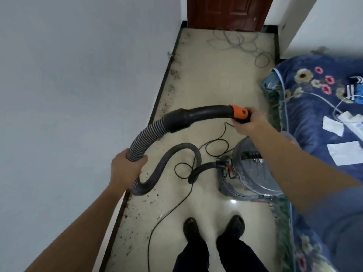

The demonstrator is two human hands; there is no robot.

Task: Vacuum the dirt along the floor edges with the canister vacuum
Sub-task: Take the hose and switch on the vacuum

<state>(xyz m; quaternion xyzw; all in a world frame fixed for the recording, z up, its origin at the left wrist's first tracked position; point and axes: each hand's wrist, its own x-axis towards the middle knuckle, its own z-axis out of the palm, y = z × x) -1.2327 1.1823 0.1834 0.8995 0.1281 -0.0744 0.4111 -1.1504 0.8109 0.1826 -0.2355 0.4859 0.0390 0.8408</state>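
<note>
My left hand [127,169] is curled round the ribbed hose [146,137], with fingers and thumb wrapped fully about it. Below my fingers the hose drops to the floor, loops and runs to the canister vacuum [251,173], which sits on the floor under my right forearm. Above my left fingers the hose joins the handle tube [196,116], a curved black piece held up in the air. My right hand [248,122] closes round the tube's far end, fingers clamped on the black tip just past the orange collar [240,112].

The dirt [171,80] lies on the floor beyond and below my left hand, scattered along the black skirting [163,89] at the foot of the wall [78,75]. A thin power cord [212,146] coils on the floor between my two hands. To the right of my right hand lies a flowered blanket [314,107].
</note>
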